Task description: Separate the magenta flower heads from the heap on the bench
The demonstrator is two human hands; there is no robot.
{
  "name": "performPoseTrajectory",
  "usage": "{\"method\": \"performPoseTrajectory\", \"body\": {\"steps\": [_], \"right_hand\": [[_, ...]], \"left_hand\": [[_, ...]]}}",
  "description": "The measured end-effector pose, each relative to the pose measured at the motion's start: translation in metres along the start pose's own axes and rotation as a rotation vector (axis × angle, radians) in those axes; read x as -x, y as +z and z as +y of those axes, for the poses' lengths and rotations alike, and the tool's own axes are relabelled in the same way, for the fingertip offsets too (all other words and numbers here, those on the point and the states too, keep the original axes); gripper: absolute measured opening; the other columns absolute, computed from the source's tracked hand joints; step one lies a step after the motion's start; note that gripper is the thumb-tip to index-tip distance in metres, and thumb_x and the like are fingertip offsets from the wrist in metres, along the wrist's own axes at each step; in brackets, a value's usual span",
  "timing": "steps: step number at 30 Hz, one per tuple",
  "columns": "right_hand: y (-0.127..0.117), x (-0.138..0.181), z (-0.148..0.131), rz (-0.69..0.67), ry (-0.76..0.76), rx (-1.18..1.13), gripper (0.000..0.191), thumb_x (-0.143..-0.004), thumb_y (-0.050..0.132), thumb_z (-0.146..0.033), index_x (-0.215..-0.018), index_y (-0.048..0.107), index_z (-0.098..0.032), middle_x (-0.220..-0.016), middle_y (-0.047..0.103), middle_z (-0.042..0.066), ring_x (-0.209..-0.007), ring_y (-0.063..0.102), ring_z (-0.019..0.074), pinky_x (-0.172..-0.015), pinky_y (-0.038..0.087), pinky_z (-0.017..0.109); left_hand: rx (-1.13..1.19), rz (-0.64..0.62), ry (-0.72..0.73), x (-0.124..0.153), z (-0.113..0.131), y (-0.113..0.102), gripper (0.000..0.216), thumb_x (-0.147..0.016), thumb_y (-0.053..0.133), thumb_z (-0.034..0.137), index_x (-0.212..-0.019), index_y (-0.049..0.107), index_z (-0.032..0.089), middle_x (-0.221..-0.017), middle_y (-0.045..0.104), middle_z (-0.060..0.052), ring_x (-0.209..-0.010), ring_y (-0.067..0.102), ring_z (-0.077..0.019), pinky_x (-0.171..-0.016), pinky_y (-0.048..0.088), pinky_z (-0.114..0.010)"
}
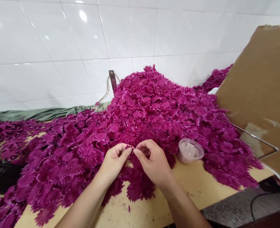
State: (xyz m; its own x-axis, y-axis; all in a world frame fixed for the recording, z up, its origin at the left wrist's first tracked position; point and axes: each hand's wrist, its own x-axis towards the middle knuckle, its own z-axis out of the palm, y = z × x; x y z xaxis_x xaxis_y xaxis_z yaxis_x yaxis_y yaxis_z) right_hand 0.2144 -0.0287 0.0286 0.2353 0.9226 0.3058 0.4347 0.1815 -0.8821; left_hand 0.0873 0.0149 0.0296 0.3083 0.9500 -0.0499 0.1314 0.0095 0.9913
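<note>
My left hand (pixel 118 158) and my right hand (pixel 151 160) meet at the fingertips over the near edge of a big heap of magenta fabric flowers (pixel 151 104). Thumb and forefinger of each hand are pinched together. Between the left fingertips shows a small dark magenta piece, likely part of a flower; most of it is hidden. What the right fingertips hold is too small to make out. Below the hands, several loose flowers (pixel 140 188) lie on the yellowish tabletop (pixel 121 215).
Right of my hands stands a clear plastic cup (pixel 190 150) with whitish contents. A cardboard sheet (pixel 260 95) leans at the right, beside a metal rod (pixel 256 137). Green cloth (pixel 42 113) runs along the tiled wall (pixel 83 41). A black object (pixel 2 174) sits at the left.
</note>
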Motion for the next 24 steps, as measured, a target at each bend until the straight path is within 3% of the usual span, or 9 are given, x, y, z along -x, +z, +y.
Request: {"method": "performPoseTrajectory", "body": {"steps": [6,10,17,20,24], "right_hand": [[0.001,-0.002,0.006,-0.016,0.056,-0.089,0.001,-0.071,0.053,-0.018,-0.071,0.054,-0.019,-0.073,0.055,0.001,-0.063,0.052,0.0122,-0.061,0.043,0.026],[-0.001,-0.002,0.009,0.064,-0.026,0.006,0.004,-0.071,0.053,-0.017,-0.069,0.056,-0.019,-0.074,0.056,0.002,-0.072,0.051,0.0158,-0.069,0.041,0.031],[0.0,0.001,0.001,0.073,-0.057,0.055,0.006,-0.069,0.059,-0.025,-0.073,0.059,-0.02,-0.077,0.059,0.003,-0.08,0.05,0.0181,-0.074,0.04,0.034],[0.004,-0.001,0.0,-0.001,0.016,0.004,0.009,-0.068,0.06,-0.027,-0.074,0.059,-0.02,-0.079,0.059,0.003,-0.08,0.051,0.0177,-0.074,0.04,0.033],[0.004,-0.006,0.004,-0.237,0.13,-0.28,0.008,-0.07,0.054,-0.023,-0.066,0.052,-0.018,-0.063,0.052,-0.002,-0.058,0.048,0.0105,-0.058,0.039,0.024]], "left_hand": [[0.011,-0.056,-0.064,0.002,0.002,-0.001,0.034,-0.06,0.065,0.033,-0.088,0.062,0.015,-0.077,0.064,-0.003,-0.07,0.057,-0.0157,-0.066,0.045,-0.027],[0.012,-0.061,-0.128,0.002,0.003,-0.003,0.024,-0.06,0.063,0.033,-0.075,0.063,0.014,-0.064,0.062,0.0,-0.055,0.052,-0.0114,-0.059,0.042,-0.024],[-0.121,-0.015,-0.01,-0.008,0.0,-0.004,0.025,-0.06,0.061,0.037,-0.051,0.052,0.015,-0.048,0.046,0.005,-0.046,0.038,-0.0076,-0.048,0.032,-0.02],[-0.123,0.004,0.021,-0.013,-0.004,-0.002,0.033,-0.061,0.061,0.041,-0.048,0.042,0.017,-0.045,0.035,0.008,-0.044,0.029,-0.0057,-0.043,0.025,-0.018],[-0.051,-0.022,-0.003,-0.009,-0.002,0.002,0.042,-0.062,0.058,0.051,-0.048,0.036,0.017,-0.045,0.029,0.009,-0.042,0.023,-0.0048,-0.042,0.02,-0.018]]}}
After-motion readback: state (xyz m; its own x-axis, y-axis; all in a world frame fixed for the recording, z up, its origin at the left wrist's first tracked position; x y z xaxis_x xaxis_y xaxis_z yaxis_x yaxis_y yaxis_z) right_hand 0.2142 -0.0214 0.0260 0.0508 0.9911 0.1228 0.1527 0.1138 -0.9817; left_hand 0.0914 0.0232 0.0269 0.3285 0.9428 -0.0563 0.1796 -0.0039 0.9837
